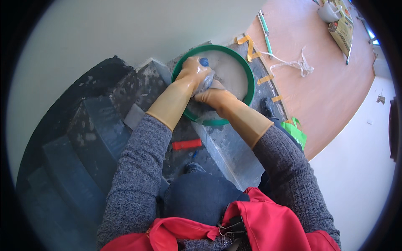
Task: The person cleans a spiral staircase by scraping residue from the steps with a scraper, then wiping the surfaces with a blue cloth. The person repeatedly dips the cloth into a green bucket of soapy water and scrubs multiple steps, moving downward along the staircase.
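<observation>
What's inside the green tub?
Cloudy greyish liquid fills the green tub's visible inside. The left hand grips a wet bluish bundle there, the right hand beside it. The bottom, and anything beneath liquid or hands, is hidden.

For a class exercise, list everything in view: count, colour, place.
Tub: one, green, upper middle.
Plastic item: one, clear and blue, over tub.
Red piece: one, red, below tub.
Slim tool: one, teal, upper right.
Tape: several strips, orange, right of tub.
Tangled strip: one, white, upper right.
Bag: one, green, right.
Cup: one, white, top right.
Packet: one, yellowish, below cup.
Steps: several, dark, left.
Wall: one, white, top left.
Flat surface: one, light brown, right.
Garment: one, red, bottom.
Sleeves: two, grey, lower half.
Left hand and right hand: two, tan-gloved, at tub.
</observation>
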A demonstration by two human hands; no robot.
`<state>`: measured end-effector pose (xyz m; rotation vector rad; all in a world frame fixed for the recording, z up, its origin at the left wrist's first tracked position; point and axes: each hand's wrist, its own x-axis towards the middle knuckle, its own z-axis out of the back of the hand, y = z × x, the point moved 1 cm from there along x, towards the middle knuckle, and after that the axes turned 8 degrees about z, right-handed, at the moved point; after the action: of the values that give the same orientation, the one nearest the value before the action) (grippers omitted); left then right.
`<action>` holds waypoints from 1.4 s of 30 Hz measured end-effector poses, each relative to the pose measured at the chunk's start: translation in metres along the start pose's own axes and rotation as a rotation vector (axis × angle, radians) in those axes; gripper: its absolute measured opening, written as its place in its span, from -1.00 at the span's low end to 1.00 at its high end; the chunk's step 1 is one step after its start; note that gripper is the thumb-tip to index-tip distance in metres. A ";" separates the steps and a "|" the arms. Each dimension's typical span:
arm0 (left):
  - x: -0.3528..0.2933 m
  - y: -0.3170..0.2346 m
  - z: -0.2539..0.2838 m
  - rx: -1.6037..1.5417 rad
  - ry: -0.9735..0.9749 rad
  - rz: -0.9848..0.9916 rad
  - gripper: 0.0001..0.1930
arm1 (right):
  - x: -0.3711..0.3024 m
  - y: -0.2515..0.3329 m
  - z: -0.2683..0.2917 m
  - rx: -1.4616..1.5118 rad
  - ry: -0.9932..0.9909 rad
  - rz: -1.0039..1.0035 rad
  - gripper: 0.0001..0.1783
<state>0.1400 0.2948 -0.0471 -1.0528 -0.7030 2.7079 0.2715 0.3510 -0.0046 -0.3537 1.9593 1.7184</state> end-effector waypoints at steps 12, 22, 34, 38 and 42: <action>-0.084 -0.018 0.081 -0.780 -0.339 0.109 -0.59 | -0.013 -0.026 0.041 0.004 0.195 0.369 -0.19; -0.113 0.004 0.082 -0.770 -0.674 -0.476 -0.73 | -0.019 -0.014 0.046 -1.035 0.015 0.272 -0.25; -0.159 0.010 0.020 -0.180 -0.562 -1.368 -0.58 | -0.010 0.000 0.022 1.180 0.031 -0.340 -0.40; -0.154 0.026 0.010 -0.523 -0.362 -0.927 -0.70 | -0.014 0.013 0.026 0.965 -0.012 -0.235 -0.45; -0.131 0.046 0.006 -0.994 -0.086 -0.312 -0.77 | -0.027 0.017 0.016 0.725 -0.338 0.111 -0.74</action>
<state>0.2348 0.2121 0.0133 -0.8305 -2.1264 2.0868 0.2890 0.3662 0.0227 0.2900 2.1910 0.9326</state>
